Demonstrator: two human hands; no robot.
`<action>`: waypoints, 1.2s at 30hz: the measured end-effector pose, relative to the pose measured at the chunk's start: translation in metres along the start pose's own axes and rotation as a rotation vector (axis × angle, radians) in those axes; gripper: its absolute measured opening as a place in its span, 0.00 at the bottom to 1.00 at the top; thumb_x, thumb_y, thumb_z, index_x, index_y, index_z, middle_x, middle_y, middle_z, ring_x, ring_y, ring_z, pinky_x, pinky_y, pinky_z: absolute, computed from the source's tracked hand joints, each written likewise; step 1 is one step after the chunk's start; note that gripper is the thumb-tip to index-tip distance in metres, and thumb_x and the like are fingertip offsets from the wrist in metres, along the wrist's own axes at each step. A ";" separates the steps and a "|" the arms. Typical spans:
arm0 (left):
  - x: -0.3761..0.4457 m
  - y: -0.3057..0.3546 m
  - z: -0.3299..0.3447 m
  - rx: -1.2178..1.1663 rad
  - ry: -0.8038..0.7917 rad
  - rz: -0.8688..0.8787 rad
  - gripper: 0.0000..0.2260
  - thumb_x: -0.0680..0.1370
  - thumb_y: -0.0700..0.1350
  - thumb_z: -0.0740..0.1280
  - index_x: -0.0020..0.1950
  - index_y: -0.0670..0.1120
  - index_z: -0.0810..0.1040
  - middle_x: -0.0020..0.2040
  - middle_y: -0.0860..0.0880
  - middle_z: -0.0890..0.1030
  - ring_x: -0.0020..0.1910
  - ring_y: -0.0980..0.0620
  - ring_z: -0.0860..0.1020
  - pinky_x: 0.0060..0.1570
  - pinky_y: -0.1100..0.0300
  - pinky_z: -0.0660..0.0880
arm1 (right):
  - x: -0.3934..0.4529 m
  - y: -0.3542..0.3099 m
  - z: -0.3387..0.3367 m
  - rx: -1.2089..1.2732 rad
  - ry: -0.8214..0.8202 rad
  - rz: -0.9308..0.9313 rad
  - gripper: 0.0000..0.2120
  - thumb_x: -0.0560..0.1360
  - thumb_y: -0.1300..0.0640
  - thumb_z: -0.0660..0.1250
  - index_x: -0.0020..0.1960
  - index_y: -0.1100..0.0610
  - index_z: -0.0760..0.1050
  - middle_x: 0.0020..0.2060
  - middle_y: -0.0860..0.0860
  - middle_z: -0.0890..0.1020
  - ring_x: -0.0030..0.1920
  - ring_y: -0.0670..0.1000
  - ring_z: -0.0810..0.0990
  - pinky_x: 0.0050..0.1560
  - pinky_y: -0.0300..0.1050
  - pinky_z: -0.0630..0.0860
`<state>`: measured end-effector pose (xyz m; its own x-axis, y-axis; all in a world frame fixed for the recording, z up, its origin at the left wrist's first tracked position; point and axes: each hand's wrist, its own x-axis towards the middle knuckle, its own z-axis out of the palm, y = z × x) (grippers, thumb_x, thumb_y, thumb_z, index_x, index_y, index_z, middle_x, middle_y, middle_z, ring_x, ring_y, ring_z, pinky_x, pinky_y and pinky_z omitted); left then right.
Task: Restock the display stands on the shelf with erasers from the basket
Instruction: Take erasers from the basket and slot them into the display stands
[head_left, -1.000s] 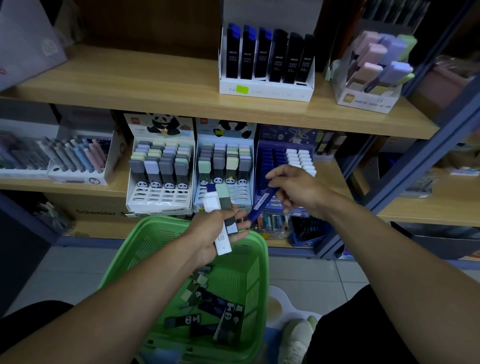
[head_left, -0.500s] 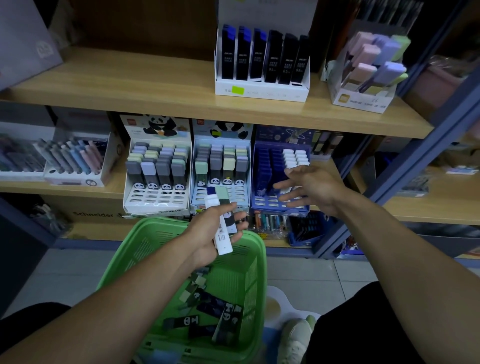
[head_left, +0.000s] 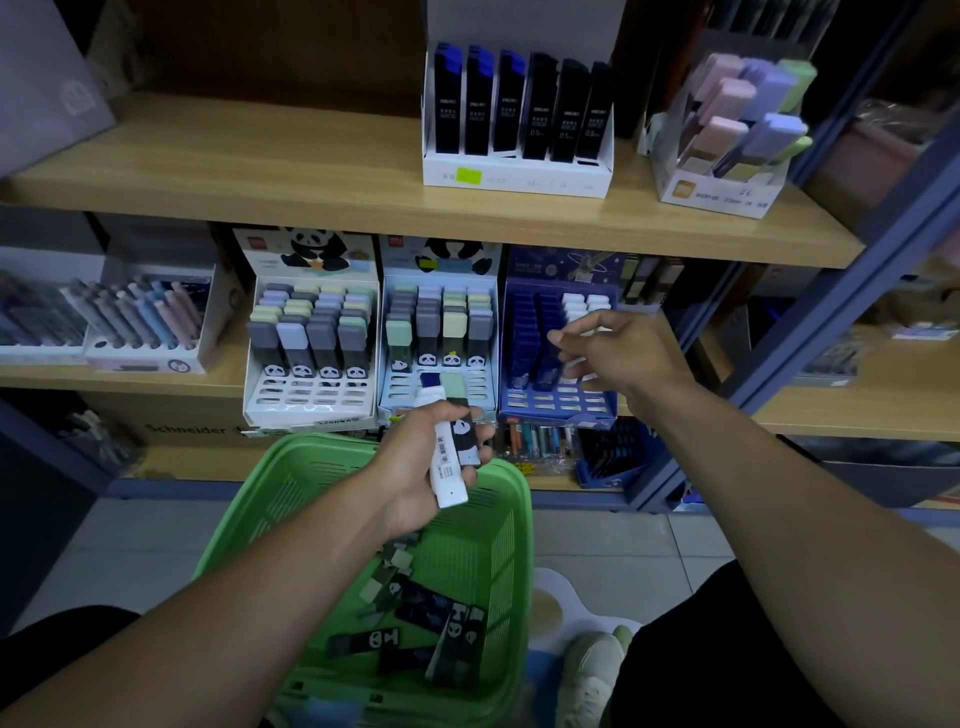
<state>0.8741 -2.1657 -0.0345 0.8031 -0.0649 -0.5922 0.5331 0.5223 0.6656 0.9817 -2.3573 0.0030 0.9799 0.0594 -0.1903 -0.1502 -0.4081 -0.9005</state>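
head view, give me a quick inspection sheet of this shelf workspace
surface: wooden middle shelf carrying three slotted display stands side by side
job's things: white panda stand and light-blue panda stand each have empty front slots; blue stand holds blue erasers at left, white ones at back; green basket with loose erasers inside
clutter: pen tray at left; pens below the blue stand
grippers: left hand grips several erasers over the basket; right hand open, empty, in front of the blue stand
cables: nothing seen
surroundings: upper shelf with lead-refill box; tiled floor; a shoe beside the basket
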 end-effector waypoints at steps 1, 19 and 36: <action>-0.001 0.000 0.001 0.006 0.000 0.010 0.10 0.80 0.41 0.63 0.60 0.41 0.78 0.45 0.44 0.85 0.34 0.49 0.80 0.23 0.65 0.72 | 0.001 0.000 0.001 -0.015 0.027 -0.028 0.11 0.77 0.55 0.73 0.55 0.61 0.81 0.44 0.53 0.84 0.41 0.56 0.84 0.49 0.58 0.82; -0.008 0.000 0.006 0.123 -0.056 0.082 0.07 0.80 0.41 0.68 0.56 0.42 0.80 0.53 0.46 0.86 0.50 0.47 0.86 0.34 0.62 0.81 | -0.006 -0.005 0.022 -0.249 0.004 -0.346 0.12 0.74 0.41 0.72 0.44 0.49 0.82 0.34 0.55 0.83 0.31 0.51 0.80 0.35 0.47 0.79; -0.011 0.006 -0.050 -0.045 0.257 0.002 0.13 0.79 0.46 0.70 0.59 0.39 0.77 0.43 0.44 0.79 0.35 0.49 0.77 0.28 0.61 0.78 | 0.007 -0.014 0.082 -0.194 -0.129 -0.419 0.06 0.78 0.56 0.72 0.50 0.55 0.75 0.42 0.54 0.82 0.43 0.54 0.83 0.48 0.55 0.81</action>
<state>0.8552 -2.1197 -0.0471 0.7070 0.1515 -0.6908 0.5144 0.5601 0.6493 0.9802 -2.2760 -0.0177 0.9246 0.3630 0.1153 0.2936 -0.4866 -0.8228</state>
